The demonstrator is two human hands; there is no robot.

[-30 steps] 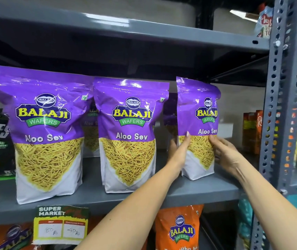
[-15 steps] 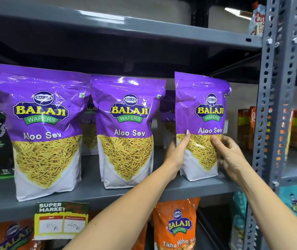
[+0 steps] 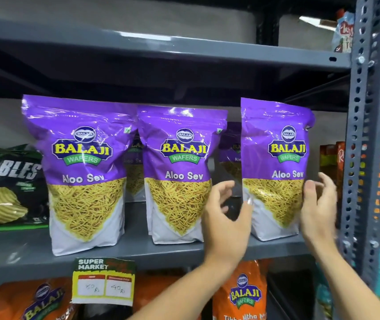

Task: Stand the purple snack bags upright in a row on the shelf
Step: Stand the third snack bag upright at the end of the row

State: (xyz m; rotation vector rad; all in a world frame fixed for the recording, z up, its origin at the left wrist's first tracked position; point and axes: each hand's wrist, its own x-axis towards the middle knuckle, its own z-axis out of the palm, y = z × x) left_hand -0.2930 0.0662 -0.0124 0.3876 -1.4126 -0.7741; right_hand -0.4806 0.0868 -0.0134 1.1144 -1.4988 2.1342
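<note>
Three purple Aloo Sev bags stand upright in a row on the grey shelf (image 3: 138, 252): a left bag (image 3: 81, 172), a middle bag (image 3: 179, 172) and a right bag (image 3: 274, 167). More purple bags (image 3: 231, 148) stand behind them, partly hidden. My left hand (image 3: 227, 218) hovers just left of the right bag, fingers spread, thumb near its lower edge. Beside the bag's right edge is my right hand (image 3: 318, 204), fingers apart and blurred. Neither hand grips the bag.
A black and green chip bag (image 3: 7, 188) lies at the shelf's left end. A perforated grey upright post (image 3: 366, 158) stands right of my right hand. Orange snack bags (image 3: 242, 294) fill the shelf below, behind a price tag (image 3: 103, 282). Orange boxes (image 3: 329, 162) sit behind the post.
Both hands held the right bag by its lower sides and set it upright facing front. Now they have let go and drawn slightly away, fingers spread.
</note>
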